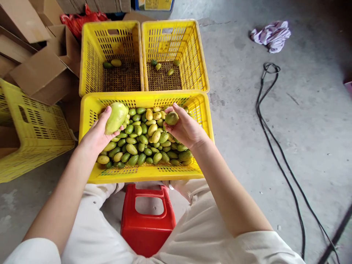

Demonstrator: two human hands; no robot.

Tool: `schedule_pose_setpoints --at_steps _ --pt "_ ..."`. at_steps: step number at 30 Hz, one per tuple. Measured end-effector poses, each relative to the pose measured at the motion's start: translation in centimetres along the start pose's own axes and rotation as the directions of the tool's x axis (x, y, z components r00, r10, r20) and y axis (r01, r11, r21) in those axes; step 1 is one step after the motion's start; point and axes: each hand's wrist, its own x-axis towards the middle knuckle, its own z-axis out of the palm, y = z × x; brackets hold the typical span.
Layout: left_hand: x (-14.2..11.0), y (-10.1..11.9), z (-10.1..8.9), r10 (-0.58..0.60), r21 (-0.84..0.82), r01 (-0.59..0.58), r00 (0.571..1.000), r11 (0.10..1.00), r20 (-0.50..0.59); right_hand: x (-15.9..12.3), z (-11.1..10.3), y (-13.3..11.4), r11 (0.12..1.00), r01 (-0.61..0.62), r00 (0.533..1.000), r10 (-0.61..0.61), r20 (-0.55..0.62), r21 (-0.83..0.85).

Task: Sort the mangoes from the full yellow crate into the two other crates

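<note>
My left hand [100, 134] is closed round a large, pale green, oblong fruit [116, 118] above the left side of the near yellow crate [148, 178]. On the right, my right hand [187, 128] grips a small dark green fruit [172, 118], one end of it facing me. Beneath both hands, the near crate holds many small oval fruits [143, 139], mostly green with some yellow ones among them. My fingers partly hide the fruits at the crate's sides.
Behind stand two yellow crates, left [119, 44] and right [172, 46], with a few fruits at their bottoms. Cardboard boxes [41, 71] and another yellow crate [41, 128] are at left. A red stool [147, 234] stands between my legs. A cable [260, 117] and cloth [272, 36] lie right.
</note>
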Motion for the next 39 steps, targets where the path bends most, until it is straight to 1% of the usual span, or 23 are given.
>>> schedule_pose_setpoints --at_steps 4,7,10,15,17,20,24,27,31,33,35,39 --pt "0.3 -1.0 -0.6 0.094 0.020 -0.094 0.996 0.995 0.014 0.5 -0.6 0.6 0.999 -0.004 1.000 0.003 0.017 0.044" --pt "0.5 -1.5 -0.9 0.128 0.040 -0.130 0.990 0.991 0.064 0.8 -0.7 1.0 0.993 -0.034 0.999 0.033 0.007 0.110" --pt "0.3 -1.3 -0.7 0.155 0.024 -0.158 0.983 0.987 0.102 0.9 -0.7 1.1 0.989 -0.033 0.999 0.033 0.005 0.145" --pt "-0.1 -0.7 -0.1 0.177 0.017 -0.181 0.974 0.983 0.140 0.7 -0.5 0.9 0.989 -0.052 0.998 0.048 0.036 0.141" --pt "-0.1 -0.9 -0.1 0.172 -0.012 -0.172 0.972 0.985 0.160 0.6 -0.5 0.8 0.987 -0.050 0.998 0.044 0.041 0.155" --pt "-0.1 -1.4 -0.1 0.121 -0.070 -0.110 0.974 0.991 0.193 0.4 -0.5 0.7 0.983 -0.056 0.998 0.049 0.046 0.174" --pt "-0.6 -1.3 0.3 0.051 -0.110 -0.029 0.978 0.993 0.204 0.1 -0.5 0.5 0.990 -0.060 0.994 0.047 0.102 0.131" --pt "-1.0 -0.9 0.8 0.038 -0.109 -0.017 0.981 0.994 0.189 0.1 -0.6 0.3 0.994 -0.048 0.993 0.037 0.114 0.097" --pt "-1.0 -1.0 0.9 0.013 -0.071 -0.006 0.995 0.997 0.102 0.3 -0.6 0.3 0.993 -0.075 0.996 0.070 0.054 0.092" --pt "-0.9 -1.2 0.8 0.038 -0.055 -0.034 0.997 0.998 0.063 0.3 -0.4 0.4 0.992 -0.087 0.996 0.086 0.015 0.095" --pt "-0.8 -1.5 0.7 0.072 -0.056 -0.070 0.997 0.996 0.037 0.3 -0.1 0.6 0.992 -0.070 0.997 0.072 -0.016 0.103" --pt "-0.6 -1.2 0.5 0.067 -0.106 -0.066 0.998 0.992 0.007 0.2 0.1 0.9 0.992 -0.031 1.000 0.030 0.006 0.126"
